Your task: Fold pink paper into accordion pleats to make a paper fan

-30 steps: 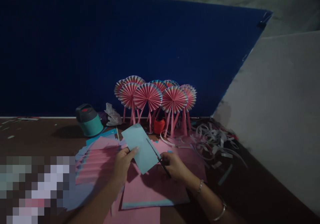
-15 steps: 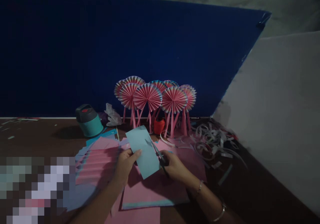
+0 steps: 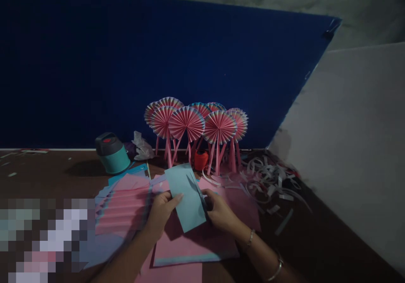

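A turquoise jar with a dark lid stands to the left of the paper fans; the lid is on, so what it holds cannot be told. Between that jar and the fans lies a crumpled plastic bag, and whether anything is in it is unclear. A small red object stands at the foot of the fans, too dim to say if it is a container.

The brown table runs out on both sides of the fans. Directly behind them rises a dark blue board, and off to their right is a grey wall. A heap of pale paper strips lies just right of the fans. In front and to the left are a pleated pink sheet and bluish sheets; straight in front are flat pink sheets. The near left corner is blurred over.

The light blue paper is held up in front of the fans, above the pink sheets and between the two hands. The left hand grips its left edge, thumb on top. The right hand is closed around dark scissors at the paper's right edge; how wide the blades stand cannot be told.
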The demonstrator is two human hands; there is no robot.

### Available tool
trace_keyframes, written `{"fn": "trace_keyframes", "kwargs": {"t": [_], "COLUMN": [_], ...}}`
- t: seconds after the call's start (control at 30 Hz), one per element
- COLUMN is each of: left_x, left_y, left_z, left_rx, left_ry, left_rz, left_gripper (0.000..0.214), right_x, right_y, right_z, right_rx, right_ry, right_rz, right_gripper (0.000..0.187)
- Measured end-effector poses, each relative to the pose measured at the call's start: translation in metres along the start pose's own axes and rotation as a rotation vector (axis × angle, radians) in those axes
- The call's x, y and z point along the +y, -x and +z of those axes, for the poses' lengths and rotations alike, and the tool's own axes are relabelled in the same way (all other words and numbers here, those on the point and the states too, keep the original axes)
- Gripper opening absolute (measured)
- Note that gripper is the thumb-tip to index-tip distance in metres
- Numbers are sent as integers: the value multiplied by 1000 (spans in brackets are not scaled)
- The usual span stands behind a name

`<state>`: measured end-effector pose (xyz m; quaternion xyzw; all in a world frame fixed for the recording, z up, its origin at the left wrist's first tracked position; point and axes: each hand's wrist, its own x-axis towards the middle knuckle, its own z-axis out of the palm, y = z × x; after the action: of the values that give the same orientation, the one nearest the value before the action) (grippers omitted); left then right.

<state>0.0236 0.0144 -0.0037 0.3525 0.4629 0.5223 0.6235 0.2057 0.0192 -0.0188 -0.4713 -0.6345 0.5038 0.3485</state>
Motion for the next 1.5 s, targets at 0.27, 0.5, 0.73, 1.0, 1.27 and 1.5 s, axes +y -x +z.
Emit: {"fn": "trace_keyframes", "kwargs": {"t": [0.27,0.5,0.73,1.0,1.27,1.5], "left_x": [1,-1,0,4,8,2], "left_y": [3,2,6,8,9,4], "left_z": [1,-1,-1,2,4,0], "left_rx": [0,-18,-41,-30,-29,-5], "left_ry": [2,34,18,11,-6,-61], "left_rz": [-2,-12,-20,-12,-7,37], "left_gripper": [44,41,39,38,38,33], "right_x": [-3,-2,-7,-3,-3,-7], "right_y": [1,1,3,2,1,3], "right_z": [3,3,4,5,4,3], "right_rx": [-2,16,11,21,45,40], "right_ry": [-61,-33,-80,-100,-28,-32], "right_rz": [-2,-24,-27,-35,-30,8], "right_gripper": [15,13,15,12,7,6]}}
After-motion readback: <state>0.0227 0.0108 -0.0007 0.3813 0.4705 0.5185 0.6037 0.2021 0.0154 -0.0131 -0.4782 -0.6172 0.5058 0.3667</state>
